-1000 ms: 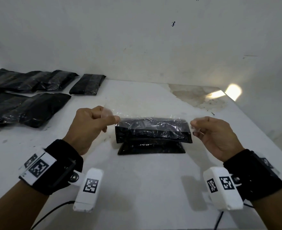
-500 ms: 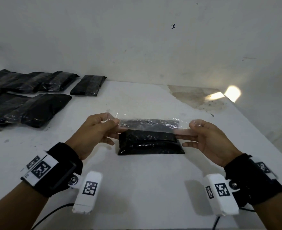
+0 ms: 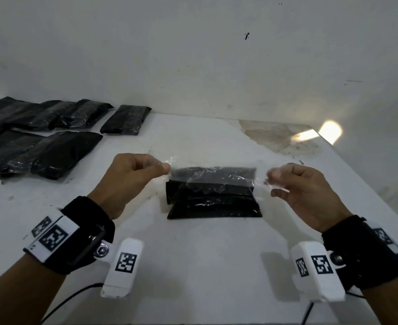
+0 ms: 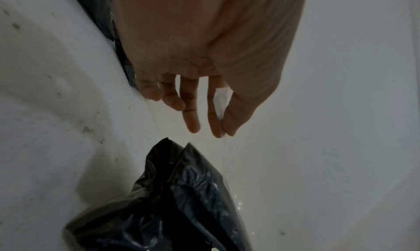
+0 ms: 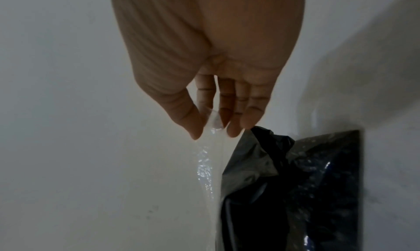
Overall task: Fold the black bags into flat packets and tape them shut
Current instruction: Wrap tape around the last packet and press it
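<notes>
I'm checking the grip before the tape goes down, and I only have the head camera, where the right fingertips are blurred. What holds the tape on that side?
Observer: In the right wrist view, the right hand pinches the clear tape between the thumb and one fingertip.
Operator: And the left side?
Observer: The left wrist view shows the left hand pinching the tape between thumb and index finger, with the middle finger held apart.
Operator: Is the bag's left end flat?
Observer: No. From the left wrist, the black bag shows two folded layers peaking with a gap between them.
</notes>
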Demonstrator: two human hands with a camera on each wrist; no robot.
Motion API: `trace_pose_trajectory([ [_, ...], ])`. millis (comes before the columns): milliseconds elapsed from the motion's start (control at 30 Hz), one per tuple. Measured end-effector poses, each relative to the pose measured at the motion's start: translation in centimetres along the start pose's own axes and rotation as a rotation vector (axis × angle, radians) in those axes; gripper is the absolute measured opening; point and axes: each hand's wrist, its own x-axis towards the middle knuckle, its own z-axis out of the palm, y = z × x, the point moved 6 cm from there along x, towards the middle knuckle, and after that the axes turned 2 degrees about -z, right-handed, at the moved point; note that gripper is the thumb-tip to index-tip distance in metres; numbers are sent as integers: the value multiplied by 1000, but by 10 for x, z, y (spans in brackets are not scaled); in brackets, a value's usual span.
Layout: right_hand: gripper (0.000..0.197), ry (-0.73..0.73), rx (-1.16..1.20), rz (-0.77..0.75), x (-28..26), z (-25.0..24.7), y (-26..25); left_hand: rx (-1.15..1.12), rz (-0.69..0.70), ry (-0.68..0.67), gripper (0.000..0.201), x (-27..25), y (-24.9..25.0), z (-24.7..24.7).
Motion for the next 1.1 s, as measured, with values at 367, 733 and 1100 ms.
trace_pose_trajectory([
  [367, 20, -160, 236, 127, -5, 26, -5, -265, -127, -267, 23, -9, -2, 24],
  [733, 9, -474, 482, 306, -12, 36, -4, -191, -136, -299, 37, -9, -6, 16],
  [1100, 7, -534, 446, 238, -17, 42, -11, 342, -100, -129, 45, 16, 40, -19],
])
